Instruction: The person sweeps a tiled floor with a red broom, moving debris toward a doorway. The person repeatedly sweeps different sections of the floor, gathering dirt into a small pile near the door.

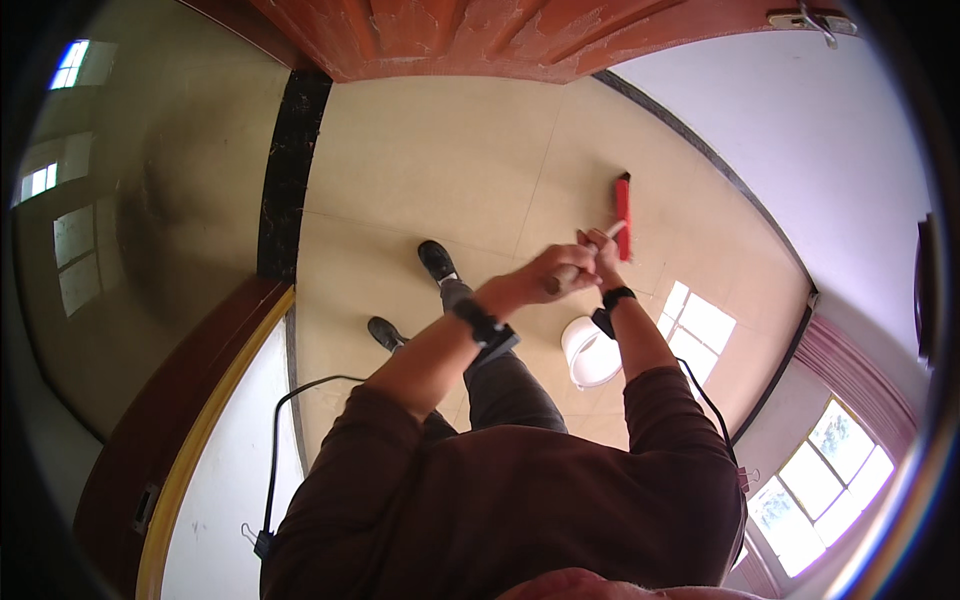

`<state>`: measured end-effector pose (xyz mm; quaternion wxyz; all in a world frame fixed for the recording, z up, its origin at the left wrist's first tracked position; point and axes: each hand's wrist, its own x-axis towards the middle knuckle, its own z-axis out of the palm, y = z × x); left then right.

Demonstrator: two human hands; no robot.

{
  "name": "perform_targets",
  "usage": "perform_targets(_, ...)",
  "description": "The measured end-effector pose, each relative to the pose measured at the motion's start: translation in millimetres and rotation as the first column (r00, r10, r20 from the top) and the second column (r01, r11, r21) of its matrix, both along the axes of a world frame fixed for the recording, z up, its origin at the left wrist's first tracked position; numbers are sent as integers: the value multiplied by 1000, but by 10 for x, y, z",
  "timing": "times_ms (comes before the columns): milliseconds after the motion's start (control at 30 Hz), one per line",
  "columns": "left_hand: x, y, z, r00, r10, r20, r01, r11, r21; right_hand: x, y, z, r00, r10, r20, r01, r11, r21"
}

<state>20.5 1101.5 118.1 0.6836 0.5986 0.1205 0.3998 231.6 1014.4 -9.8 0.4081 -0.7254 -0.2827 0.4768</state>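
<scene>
A broom with a red head (623, 216) stands on the tiled floor ahead and to the right, its pale handle slanting up towards me. My left hand (564, 271) is closed round the upper end of the handle. Just beyond it, nearer the broom head, my right hand (602, 251) grips the same handle. The bristles are mostly hidden by the red head. A white plastic bucket (589, 351) sits on the floor below my right wrist, partly covered by the device strapped there.
A reddish wooden door (450, 37) stands at the top of the view. At left, a black threshold strip (289, 172) crosses the doorway beside a dark red frame (187, 367). A white wall (787, 120) with dark skirting runs along the right. My shoes (436, 260) are on the tiles.
</scene>
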Motion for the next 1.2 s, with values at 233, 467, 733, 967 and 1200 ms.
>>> perform_targets(233, -2074, 602, 1477, 838, 113, -534, -118, 993, 25, -2580, 1020, 746, 707, 385, 593, -572, 804, 160)
perform_targets(467, -1940, 472, 2631, 444, 354, -823, -40, 925, 377, -3849, 1568, 1354, 834, 475, 280, -538, 587, 605)
perform_targets(733, -1766, -73, 2729, 680, 270, -682, 135, 867, 479, -3511, 995, 1901, 908, 368, 202, -386, 546, 743)
perform_targets(967, -1314, -1083, 2406, 942, -63, -330, 179, 925, 334, -2048, -515, 1965, 834, 272, 479, -511, 709, 487)
perform_targets(1200, -947, -1631, 1948, 923, -87, -374, 156, 975, 159, -1622, -1238, 1433, 869, -24, 495, -243, 849, 469)
